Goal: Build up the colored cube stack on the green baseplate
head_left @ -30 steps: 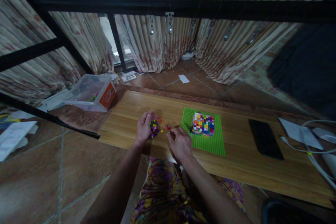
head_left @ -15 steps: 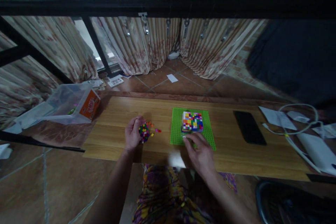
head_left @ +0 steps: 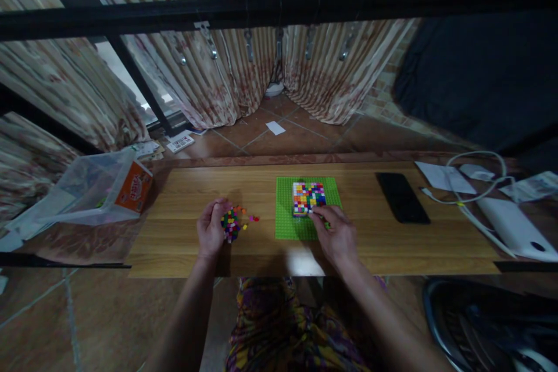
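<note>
A low block of many-coloured toy bricks (head_left: 307,196) sits on a green studded baseplate (head_left: 285,228). My right hand (head_left: 337,235) has thumb and forefinger pinched at the block's near right corner. A tiny pale brick seems to show between those fingertips, touching the block's top edge. On the left, my left hand (head_left: 211,228) rests beside a pile of loose small bricks (head_left: 231,224). Its fingers are curled in toward the thumb, and what they hold, if anything, is hidden. A few stray bricks (head_left: 254,219) lie just right of the pile.
Right of the baseplate, a black phone (head_left: 401,197) lies on the wooden table (head_left: 174,197). White cables (head_left: 475,158) and a white device (head_left: 521,231) are at the far right. A clear plastic bin (head_left: 93,186) with an orange label stands off the table's left end.
My right hand has moved forward from the baseplate in front of the block to the block's near right corner. The left hand stays by the pile. The whole view has shifted slightly.
</note>
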The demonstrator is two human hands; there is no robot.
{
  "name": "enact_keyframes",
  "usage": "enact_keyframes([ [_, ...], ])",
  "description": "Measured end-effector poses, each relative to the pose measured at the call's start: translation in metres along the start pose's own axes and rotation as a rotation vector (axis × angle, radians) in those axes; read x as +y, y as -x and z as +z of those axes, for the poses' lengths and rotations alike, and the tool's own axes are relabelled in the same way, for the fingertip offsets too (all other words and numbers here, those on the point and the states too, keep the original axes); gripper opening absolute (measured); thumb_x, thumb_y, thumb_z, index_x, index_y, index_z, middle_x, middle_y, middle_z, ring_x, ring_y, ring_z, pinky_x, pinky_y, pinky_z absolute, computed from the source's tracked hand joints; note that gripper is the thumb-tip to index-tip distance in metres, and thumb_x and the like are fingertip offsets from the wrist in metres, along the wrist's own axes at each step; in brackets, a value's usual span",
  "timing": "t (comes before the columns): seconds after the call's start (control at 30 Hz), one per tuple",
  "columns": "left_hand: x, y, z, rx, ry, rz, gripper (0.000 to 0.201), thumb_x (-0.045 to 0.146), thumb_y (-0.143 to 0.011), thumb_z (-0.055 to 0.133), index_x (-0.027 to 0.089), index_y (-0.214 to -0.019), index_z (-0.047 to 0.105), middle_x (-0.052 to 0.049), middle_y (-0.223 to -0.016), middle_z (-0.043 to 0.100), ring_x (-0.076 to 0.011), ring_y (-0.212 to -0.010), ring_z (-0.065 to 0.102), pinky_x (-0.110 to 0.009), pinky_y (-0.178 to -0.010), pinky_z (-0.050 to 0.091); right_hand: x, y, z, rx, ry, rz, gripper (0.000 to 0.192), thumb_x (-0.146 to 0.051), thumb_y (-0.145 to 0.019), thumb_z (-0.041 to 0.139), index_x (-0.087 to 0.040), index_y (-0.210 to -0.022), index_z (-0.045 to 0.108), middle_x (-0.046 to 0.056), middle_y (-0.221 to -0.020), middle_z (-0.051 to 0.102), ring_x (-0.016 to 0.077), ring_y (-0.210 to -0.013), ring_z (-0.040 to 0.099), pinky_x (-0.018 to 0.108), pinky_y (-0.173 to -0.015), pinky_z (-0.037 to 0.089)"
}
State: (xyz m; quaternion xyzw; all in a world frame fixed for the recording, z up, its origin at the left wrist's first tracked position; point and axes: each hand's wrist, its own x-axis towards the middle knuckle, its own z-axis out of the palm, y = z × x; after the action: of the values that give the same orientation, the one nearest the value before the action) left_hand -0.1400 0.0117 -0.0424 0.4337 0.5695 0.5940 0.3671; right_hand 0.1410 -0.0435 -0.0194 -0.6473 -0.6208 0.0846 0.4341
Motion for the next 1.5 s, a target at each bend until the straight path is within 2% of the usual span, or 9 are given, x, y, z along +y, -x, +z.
enact_keyframes([
  [0.33,0.002,0.002,0.002,0.009,-0.010,-0.003,0.046,0.055,-0.082,0.057,0.015,-0.102,0.066,-0.008,-0.090,0.072,-0.0203,-0.086,0.068,-0.032,-0.079,0.052,-0.004,-0.002,0.008,0.039,-0.093,0.067,0.021,-0.037,-0.087,0.059,-0.022,-0.088,0.072,0.005,-0.086,0.073,0.0176,-0.074,0.067,0.030,-0.069,0.053],
  [0.63,-0.001,0.000,0.002,0.009,0.009,-0.011,0.045,0.055,-0.081,0.058,0.016,-0.101,0.066,-0.007,-0.087,0.072,-0.0202,-0.084,0.068,-0.033,-0.079,0.052,-0.005,0.001,0.005,0.066,-0.168,0.178,0.022,-0.035,-0.086,0.056,-0.021,-0.092,0.072,0.005,-0.088,0.075,0.0185,-0.074,0.068,0.032,-0.071,0.054],
  [0.93,-0.004,-0.001,0.000,0.004,0.019,-0.010,0.043,0.054,-0.081,0.059,0.016,-0.101,0.066,-0.006,-0.086,0.072,-0.0190,-0.084,0.068,-0.031,-0.081,0.052,-0.003,0.007,0.000,0.002,0.008,-0.057,0.031,-0.024,-0.093,0.043,-0.022,-0.107,0.071,0.008,-0.097,0.071,0.0197,-0.091,0.066,0.035,-0.082,0.053],
  [1.27,-0.003,0.000,0.001,0.012,-0.015,-0.006,0.043,0.054,-0.081,0.058,0.016,-0.100,0.067,-0.007,-0.087,0.072,-0.0194,-0.085,0.068,-0.032,-0.081,0.052,0.006,0.014,0.005,-0.040,0.144,-0.142,0.037,-0.018,-0.093,0.039,-0.023,-0.115,0.069,0.008,-0.097,0.067,0.0202,-0.094,0.062,0.035,-0.085,0.052],
  [1.5,-0.003,0.000,0.001,0.019,-0.018,0.002,0.043,0.053,-0.082,0.057,0.016,-0.101,0.066,-0.006,-0.086,0.071,-0.0187,-0.082,0.068,-0.032,-0.080,0.052,0.011,0.012,-0.001,-0.137,0.245,-0.193,0.040,-0.014,-0.091,0.040,-0.024,-0.121,0.065,0.008,-0.101,0.067,0.0206,-0.093,0.062,0.033,-0.082,0.053],
])
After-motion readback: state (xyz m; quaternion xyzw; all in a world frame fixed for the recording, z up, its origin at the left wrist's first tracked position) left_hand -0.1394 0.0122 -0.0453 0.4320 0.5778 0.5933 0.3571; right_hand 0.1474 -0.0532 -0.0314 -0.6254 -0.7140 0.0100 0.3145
